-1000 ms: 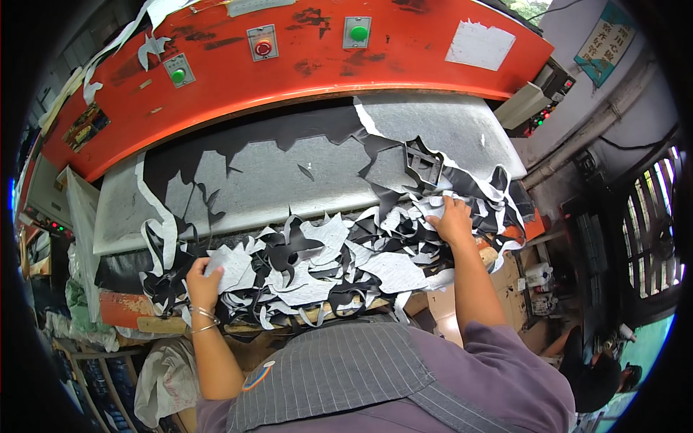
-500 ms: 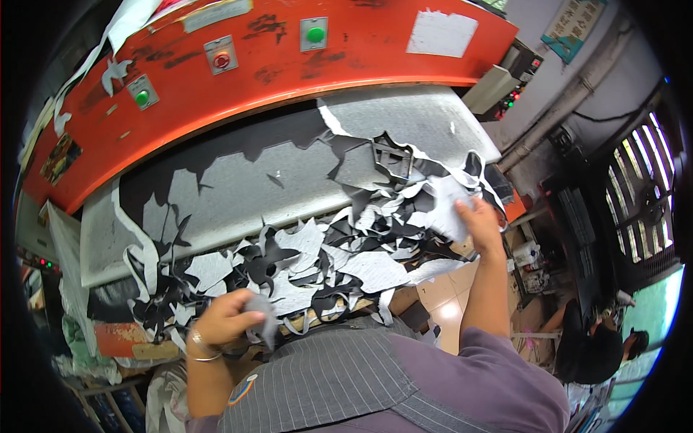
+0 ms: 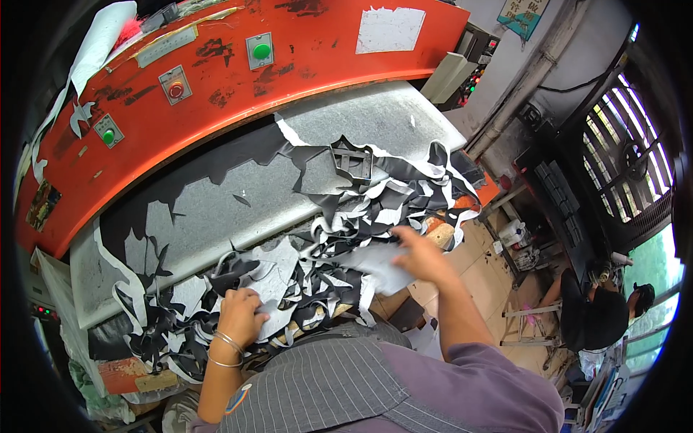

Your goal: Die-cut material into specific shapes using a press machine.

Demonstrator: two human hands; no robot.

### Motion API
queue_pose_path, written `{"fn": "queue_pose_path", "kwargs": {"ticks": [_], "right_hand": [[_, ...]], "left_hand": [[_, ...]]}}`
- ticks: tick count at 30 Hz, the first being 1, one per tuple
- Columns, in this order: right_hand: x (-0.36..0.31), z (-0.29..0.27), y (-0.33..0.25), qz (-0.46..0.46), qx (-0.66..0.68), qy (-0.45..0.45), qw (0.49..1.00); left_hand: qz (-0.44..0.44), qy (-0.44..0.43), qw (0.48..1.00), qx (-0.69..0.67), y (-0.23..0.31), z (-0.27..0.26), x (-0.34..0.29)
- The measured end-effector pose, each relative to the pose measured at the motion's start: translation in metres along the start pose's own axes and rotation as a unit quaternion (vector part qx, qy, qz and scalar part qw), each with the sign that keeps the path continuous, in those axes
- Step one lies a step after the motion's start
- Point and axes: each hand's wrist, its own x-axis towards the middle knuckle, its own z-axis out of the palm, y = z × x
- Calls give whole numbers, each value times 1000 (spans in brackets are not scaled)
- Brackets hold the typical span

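Observation:
My left hand [image 3: 242,315], with bracelets at the wrist, is at the near edge of a scrap pile, fingers curled against the edge of a light grey cut piece [image 3: 278,278]. My right hand [image 3: 422,258] is over the middle of the pile, its index finger stretched forward. Its thumb side meets another light grey piece [image 3: 379,265], smeared by motion; the lower fingers are hidden. Around both hands lie tangled black and white scraps [image 3: 332,278] of sheet material. A metal cutting die [image 3: 352,160] rests beyond the pile on dark sheet.
The pale machine bed [image 3: 209,206] carries dark leftover sheet with jagged cut-outs. Above it runs an orange press beam [image 3: 216,94] with green and red buttons. A shelf [image 3: 133,377] edges the pile at the near left. A person [image 3: 606,317] sits far right beside a stool.
My left hand has moved forward and right onto the pile. My right hand has come left and nearer, off the pile's right end, with a light piece. The view has shifted.

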Motion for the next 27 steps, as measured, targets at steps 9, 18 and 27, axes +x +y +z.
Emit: {"fn": "queue_pose_path", "kwargs": {"ticks": [9,18,27], "right_hand": [[23,-70,-19,-78,29,36,996],[62,-123,110,186,-195,397,877],[149,-112,228,232,-164,330,900]], "left_hand": [[9,-11,1000,18,-10,21,-5],[-12,3,999,-47,-13,31,-8],[-61,44,994,-83,-17,29,-11]]}}
